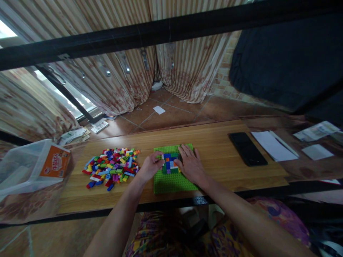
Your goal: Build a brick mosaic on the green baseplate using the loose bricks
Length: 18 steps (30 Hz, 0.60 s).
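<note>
The green baseplate (171,180) lies flat on the wooden table (214,142), near its front edge, about the middle. Its long axis runs from the person away toward the far edge, a little tilted to the right at the front. On its far half there is 1 small patch of joined bricks (169,163), blue, white, green and purple. The left hand (152,166) is at the left side of this patch, the fingers curled with the tips pinched at the patch edge; I cannot tell if a brick is between them. The right hand (190,163) lies flat on the right part of the plate, the fingers stretched and close together, holding nothing. Left of the plate is 1 pile of loose bricks (112,167), too many to count. There is also 1 black phone (247,148) to the right, and 1 clear plastic box (29,167) at the far left.
</note>
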### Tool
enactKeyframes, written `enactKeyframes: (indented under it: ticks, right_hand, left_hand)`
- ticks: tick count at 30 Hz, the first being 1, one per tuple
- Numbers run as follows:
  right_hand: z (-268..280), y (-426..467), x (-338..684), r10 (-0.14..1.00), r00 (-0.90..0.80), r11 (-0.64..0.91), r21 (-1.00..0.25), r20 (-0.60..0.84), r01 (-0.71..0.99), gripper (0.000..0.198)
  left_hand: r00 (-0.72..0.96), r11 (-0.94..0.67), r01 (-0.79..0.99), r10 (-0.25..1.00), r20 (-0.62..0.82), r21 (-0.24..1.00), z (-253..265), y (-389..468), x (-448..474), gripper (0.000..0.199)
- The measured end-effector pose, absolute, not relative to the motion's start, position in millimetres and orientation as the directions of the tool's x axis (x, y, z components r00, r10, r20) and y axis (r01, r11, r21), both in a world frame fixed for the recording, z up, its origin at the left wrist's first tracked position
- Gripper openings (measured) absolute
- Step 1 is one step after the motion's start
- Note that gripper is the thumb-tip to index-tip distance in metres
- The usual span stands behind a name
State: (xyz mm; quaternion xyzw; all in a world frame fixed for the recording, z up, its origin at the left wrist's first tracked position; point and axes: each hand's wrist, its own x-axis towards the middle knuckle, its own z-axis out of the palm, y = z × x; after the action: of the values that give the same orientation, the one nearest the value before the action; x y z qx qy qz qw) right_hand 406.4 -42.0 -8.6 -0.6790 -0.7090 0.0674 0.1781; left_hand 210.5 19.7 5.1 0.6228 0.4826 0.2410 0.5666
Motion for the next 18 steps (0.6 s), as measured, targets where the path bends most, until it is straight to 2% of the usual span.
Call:
enactKeyframes:
  ticks: [18]
  right_hand:
    - [-4.6,-42.4,404.2,0.993,-0.027,0.058,-0.284,0.112,0.957,0.058]
  left_hand:
    - [0.273,0.175,0.448,0.907,-0.321,0.877,19.6,16.1,221.3,0.033]
